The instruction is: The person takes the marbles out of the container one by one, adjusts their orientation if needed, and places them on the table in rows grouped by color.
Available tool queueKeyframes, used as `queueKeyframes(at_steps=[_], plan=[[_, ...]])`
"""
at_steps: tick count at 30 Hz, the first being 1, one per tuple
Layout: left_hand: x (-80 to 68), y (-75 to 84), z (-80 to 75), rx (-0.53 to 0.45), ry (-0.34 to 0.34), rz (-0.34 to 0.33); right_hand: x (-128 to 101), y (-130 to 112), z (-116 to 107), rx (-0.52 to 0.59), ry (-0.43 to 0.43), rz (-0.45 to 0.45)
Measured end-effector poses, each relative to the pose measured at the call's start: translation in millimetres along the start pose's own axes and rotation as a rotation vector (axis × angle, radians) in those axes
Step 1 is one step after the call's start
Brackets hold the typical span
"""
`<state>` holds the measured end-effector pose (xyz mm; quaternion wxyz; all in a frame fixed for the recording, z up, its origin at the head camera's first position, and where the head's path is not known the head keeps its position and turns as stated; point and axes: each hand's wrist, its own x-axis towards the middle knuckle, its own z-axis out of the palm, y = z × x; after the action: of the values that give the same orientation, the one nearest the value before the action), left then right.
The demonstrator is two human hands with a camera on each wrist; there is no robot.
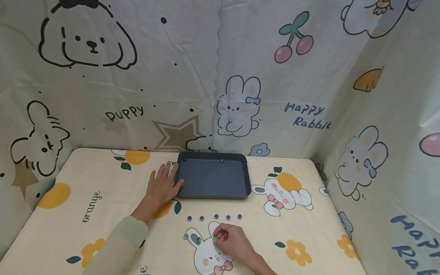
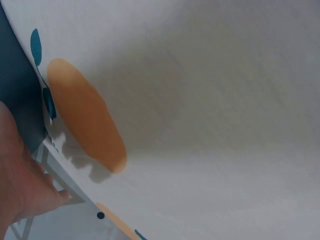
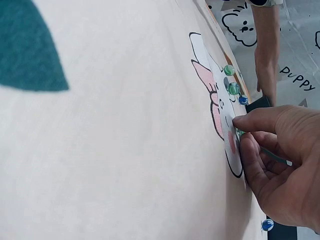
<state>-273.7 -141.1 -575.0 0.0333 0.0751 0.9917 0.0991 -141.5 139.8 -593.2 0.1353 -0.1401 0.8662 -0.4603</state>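
Observation:
My left hand [image 1: 164, 179] lies flat with straight fingers on the tablecloth, touching the left edge of a dark tray [image 1: 211, 193]. In the left wrist view, the left hand [image 2: 20, 185] shows at the lower left beside the tray [image 2: 15, 85]. My right hand [image 1: 217, 237] pinches a green marble [image 1: 215, 238] between thumb and forefinger on the cloth. Two more green marbles [image 1: 186, 236] lie just left of it. A row of several blue marbles [image 1: 216, 216] sits between the hand and the tray. From the right wrist camera, the right hand [image 3: 240, 134] grips the mostly hidden green marble [image 3: 239, 132].
A small green bead [image 1: 221, 160] lies at the tray's far rim. Printed fabric walls [image 1: 392, 121] close in the back and both sides of the table. Bare cloth [image 1: 70, 212] stretches to the left and right of the hands.

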Motion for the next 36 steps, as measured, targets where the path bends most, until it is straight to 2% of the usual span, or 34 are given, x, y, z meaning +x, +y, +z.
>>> queueKeyframes(at_steps=[18, 36], plan=[[-0.8, 0.3, -1.5, 0.011, -0.004, 0.002, -0.5, -2.1, -0.6, -0.066, -0.033, -0.011], [2.5, -1.2, 1.7, 0.009, -0.019, -0.005, -0.8, -0.3, -1.5, -0.095, -0.013, -0.056]])
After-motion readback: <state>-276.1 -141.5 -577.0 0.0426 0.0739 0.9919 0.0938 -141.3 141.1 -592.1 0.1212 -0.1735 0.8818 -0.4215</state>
